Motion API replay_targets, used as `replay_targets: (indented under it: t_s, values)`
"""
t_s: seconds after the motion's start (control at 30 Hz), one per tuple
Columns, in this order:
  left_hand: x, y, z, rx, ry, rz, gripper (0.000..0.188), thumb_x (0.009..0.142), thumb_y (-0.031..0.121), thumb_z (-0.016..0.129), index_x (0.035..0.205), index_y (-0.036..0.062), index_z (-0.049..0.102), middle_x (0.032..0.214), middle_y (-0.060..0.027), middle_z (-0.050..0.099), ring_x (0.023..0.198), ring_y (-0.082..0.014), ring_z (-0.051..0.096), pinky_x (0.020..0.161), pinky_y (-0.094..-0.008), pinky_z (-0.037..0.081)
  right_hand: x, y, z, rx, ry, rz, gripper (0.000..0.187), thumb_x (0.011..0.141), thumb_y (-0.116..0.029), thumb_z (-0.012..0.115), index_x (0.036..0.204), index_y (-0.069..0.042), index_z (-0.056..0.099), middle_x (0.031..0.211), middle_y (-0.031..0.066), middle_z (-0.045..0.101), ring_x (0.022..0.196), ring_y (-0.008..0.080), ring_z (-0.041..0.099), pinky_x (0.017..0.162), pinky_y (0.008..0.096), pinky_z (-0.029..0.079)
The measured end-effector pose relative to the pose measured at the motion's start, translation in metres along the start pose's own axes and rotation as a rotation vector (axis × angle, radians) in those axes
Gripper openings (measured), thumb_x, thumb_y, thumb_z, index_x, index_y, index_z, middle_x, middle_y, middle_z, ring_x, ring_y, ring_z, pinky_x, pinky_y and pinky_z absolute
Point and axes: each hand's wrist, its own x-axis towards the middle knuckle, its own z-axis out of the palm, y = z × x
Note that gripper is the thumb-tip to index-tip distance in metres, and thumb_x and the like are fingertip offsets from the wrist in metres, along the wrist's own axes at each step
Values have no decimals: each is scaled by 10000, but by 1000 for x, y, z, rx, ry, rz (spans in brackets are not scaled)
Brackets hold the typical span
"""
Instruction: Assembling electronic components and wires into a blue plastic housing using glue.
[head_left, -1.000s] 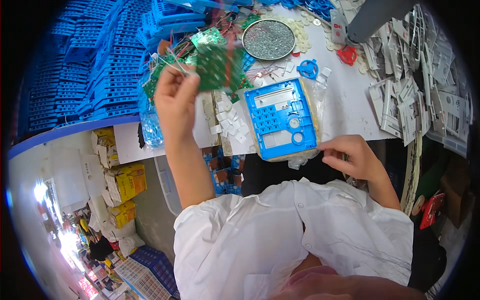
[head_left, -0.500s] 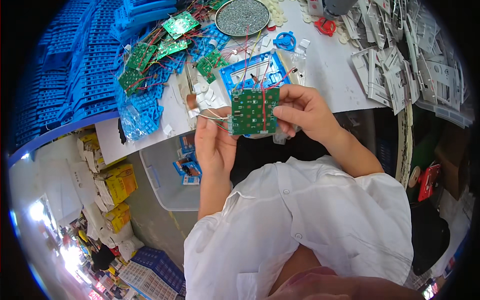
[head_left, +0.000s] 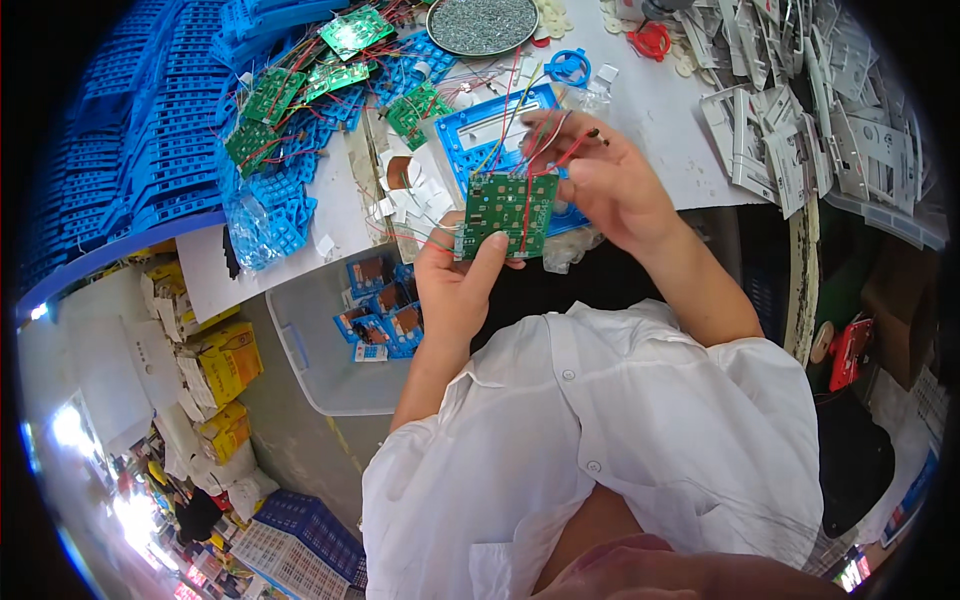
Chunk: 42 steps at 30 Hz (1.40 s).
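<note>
A green circuit board is gripped in my left hand, with the thumb pressed on its lower face and fingers behind. Thin red, white and yellow wires rise from its top edge. My right hand is at the upper right of the board, its fingers curled among these wires. One red wire with a small dark end pokes out above that hand. Behind the board lies a blue plastic housing on the table. A copper-brown round piece with white wires is left of the board.
Blue plastic parts are heaped at the left, with wired green boards beside them. A round tray of small metal pieces stands at the back. White plastic parts pile up at right. Below the table, a clear bin holds blue assemblies.
My right hand has let go of the board's right edge and moved up to the wires. My left thumb now lies across the board's front. The copper-brown piece shows more fully.
</note>
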Motion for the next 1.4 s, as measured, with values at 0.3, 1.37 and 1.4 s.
replay_targets:
  t_s: [0.3, 1.37, 1.4]
  values:
    - [13, 35, -17, 902, 227, 868, 111, 818, -60, 701, 909, -20, 653, 869, -92, 652, 741, -177, 589, 674, -291, 467, -17, -22, 10, -731, 24, -492, 192, 833, -28, 699, 1023, -4, 688, 1080, 101, 648, 997, 170, 607, 860, 299, 486]
    - [-7, 79, -18, 957, -201, 770, 499, 687, -26, 683, 1181, 10, 620, 1121, -104, 614, 932, -231, 583, 839, -365, 471, 1, -34, 36, -158, -106, 248, 330, 926, -201, 557, 1132, 49, 620, 837, 87, 672, 636, 112, 631, 512, 238, 492]
    - [-3, 79, -20, 860, -105, 713, 484, 694, -12, 674, 1175, 1, 618, 1124, -101, 624, 920, -221, 587, 828, -358, 474, 7, -36, 34, -160, -140, 283, 326, 921, -202, 562, 1115, 50, 631, 813, 90, 671, 617, 113, 630, 507, 238, 488]
